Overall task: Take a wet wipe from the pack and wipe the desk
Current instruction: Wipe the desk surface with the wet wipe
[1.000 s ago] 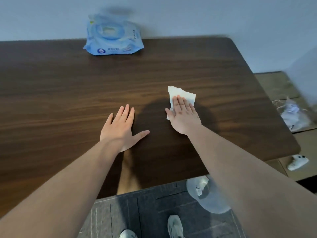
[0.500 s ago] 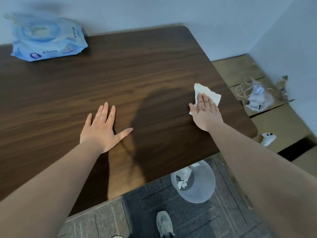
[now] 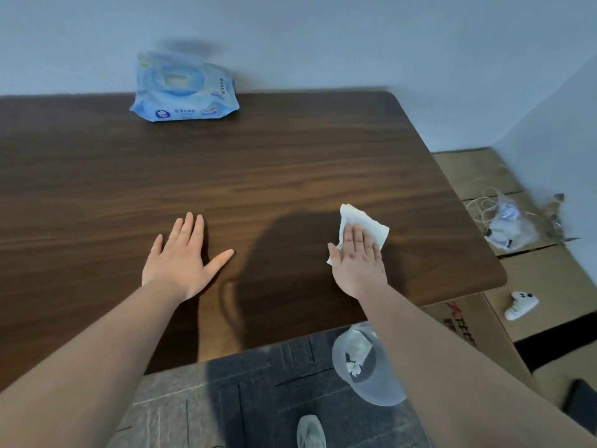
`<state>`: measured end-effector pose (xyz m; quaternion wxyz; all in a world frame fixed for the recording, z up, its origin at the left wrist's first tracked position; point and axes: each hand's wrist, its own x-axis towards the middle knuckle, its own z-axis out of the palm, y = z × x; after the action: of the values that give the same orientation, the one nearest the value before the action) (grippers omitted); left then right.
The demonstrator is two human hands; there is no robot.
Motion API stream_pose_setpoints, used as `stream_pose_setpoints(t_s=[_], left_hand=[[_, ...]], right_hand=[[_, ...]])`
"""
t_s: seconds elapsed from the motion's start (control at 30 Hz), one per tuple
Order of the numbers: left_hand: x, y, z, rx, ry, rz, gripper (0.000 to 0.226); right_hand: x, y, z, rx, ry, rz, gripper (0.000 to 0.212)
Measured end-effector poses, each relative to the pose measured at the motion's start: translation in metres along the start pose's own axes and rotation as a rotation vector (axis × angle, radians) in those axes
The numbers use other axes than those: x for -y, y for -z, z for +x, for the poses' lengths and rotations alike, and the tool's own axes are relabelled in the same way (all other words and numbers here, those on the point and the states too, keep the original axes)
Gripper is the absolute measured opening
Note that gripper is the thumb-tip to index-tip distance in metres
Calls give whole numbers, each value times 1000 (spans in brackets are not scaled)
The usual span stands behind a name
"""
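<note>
A white wet wipe (image 3: 361, 221) lies flat on the dark wooden desk (image 3: 258, 176), toward its right side. My right hand (image 3: 357, 260) presses on the wipe's near half with flat fingers, so part of the wipe is hidden under the palm. My left hand (image 3: 184, 260) rests flat on the desk to the left, fingers apart, holding nothing. The blue wet wipe pack (image 3: 184, 88) sits at the desk's far edge against the wall, well away from both hands.
A translucent bin (image 3: 368, 367) with crumpled wipes stands on the grey floor below the desk's near edge. Cardboard boxes (image 3: 529, 279) at the right carry a plastic bag with cables (image 3: 507, 224) and a white controller (image 3: 523, 305). The desk's rounded right corner is near my right hand.
My right hand slid the wipe to the right across the desk, then stayed near the right side. My left hand kept its flat spot. The head view swung right and back.
</note>
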<state>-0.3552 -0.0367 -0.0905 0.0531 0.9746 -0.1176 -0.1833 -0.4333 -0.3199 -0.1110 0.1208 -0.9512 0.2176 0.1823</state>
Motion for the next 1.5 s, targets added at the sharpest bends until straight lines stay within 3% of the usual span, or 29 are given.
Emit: stream_pose_setpoints(t_s=[0.37,0.53,0.67,0.93,1.1,1.27,1.5], left_hand=[[231,-2,-129,7,423,-42,100],[315,-15,-187,65,622,-62,115],[341,-27,-208,96,614,-105,119],[347,-44,-204,-10,619,-177,119],[344,-45,-205,-34,600,-161,111],[341,-41,-207,-57,597,-150,122],[334,-30,-199,-6,538,-55,107]], right_hand=[[248,-73,-71,84,490,-114,61],[347,-111,-110,129,695,-169,62],[417,-136,-133,133,823,-211,62],[527,-172,-169,73,1030,-286,61],[554,-185,-176,91,1064,-237,59],[547,-179,-169,82,1085,-286,62],[461,-142,-124,52,942,-331,64]])
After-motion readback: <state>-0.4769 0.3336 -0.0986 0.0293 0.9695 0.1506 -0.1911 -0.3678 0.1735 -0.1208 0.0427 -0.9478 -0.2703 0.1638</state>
